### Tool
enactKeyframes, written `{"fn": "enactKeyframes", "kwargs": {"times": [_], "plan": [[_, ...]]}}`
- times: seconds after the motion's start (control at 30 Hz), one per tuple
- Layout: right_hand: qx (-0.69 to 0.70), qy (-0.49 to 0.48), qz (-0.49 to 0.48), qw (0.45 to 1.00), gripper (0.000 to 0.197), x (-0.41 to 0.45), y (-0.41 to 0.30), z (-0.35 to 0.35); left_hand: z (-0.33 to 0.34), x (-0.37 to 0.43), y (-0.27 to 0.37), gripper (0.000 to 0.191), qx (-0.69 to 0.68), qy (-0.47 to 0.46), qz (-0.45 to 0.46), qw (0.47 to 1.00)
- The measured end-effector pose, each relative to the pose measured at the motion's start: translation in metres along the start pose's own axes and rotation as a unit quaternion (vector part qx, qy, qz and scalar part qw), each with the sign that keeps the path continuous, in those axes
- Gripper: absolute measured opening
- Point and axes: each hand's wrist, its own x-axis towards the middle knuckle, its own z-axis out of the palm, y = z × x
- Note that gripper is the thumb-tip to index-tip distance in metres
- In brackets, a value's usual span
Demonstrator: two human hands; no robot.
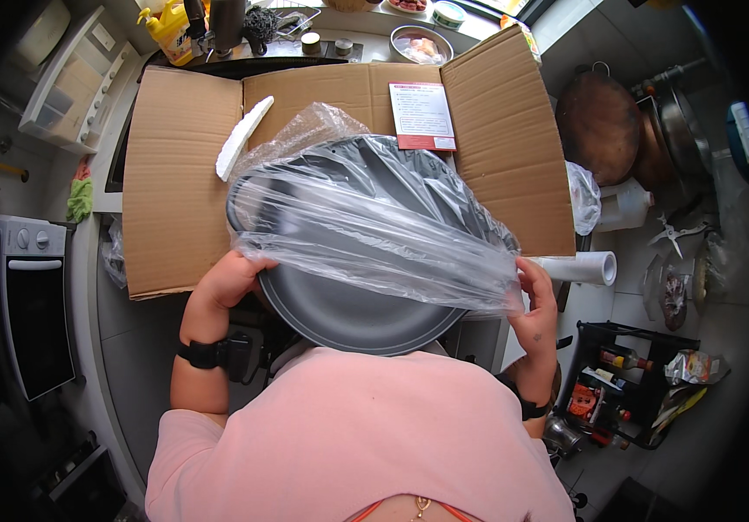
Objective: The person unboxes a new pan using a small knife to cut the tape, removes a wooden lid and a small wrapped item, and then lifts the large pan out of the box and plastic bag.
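Note:
A large dark grey round pan [355, 320] lies before me, its near edge bare and its far part under a clear plastic bag [374, 228]. With my left hand [234, 277] I grip the bag at the pan's left rim. The bag's right edge is pinched between the fingers of my right hand [534, 293]. Bubble wrap [309, 134] rises behind the pan. An open cardboard box [175, 176] spreads its flaps around the far side. A white foam piece [244, 138] leans by the left flap, and a printed leaflet [421, 114] rests at the back flap.
Behind the box stand a yellow pump bottle [175, 32] and a metal bowl [420, 46]. To the right are a roll of plastic film [593, 268], a plastic jug [626, 205], scissors [674, 233] and a black basket of bottles [639, 333]. A small oven [35, 313] is at the left.

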Motion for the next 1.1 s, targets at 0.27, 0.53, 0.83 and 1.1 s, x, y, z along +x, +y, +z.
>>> {"fn": "enactKeyframes", "kwargs": {"times": [0.27, 0.53, 0.83, 1.1], "plan": [[0.002, 0.024, -0.057, 0.998, 0.046, 0.002, 0.0, 0.0, -0.008, 0.006, -0.003, 0.035, -0.058, -0.036, 0.004, 0.998], [0.004, 0.078, -0.029, 0.997, 0.027, 0.007, 0.005, 0.011, -0.001, 0.006, 0.003, 0.037, -0.061, -0.031, 0.014, 0.998], [0.231, 0.14, 0.075, 0.96, 0.018, 0.008, 0.03, 0.025, 0.008, -0.012, -0.007, 0.038, 0.077, 0.074, 0.049, 0.993], [0.212, 0.143, 0.124, 0.959, 0.018, 0.014, 0.055, 0.028, 0.027, -0.042, 0.005, 0.04, 0.123, 0.068, 0.089, 0.986]]}}
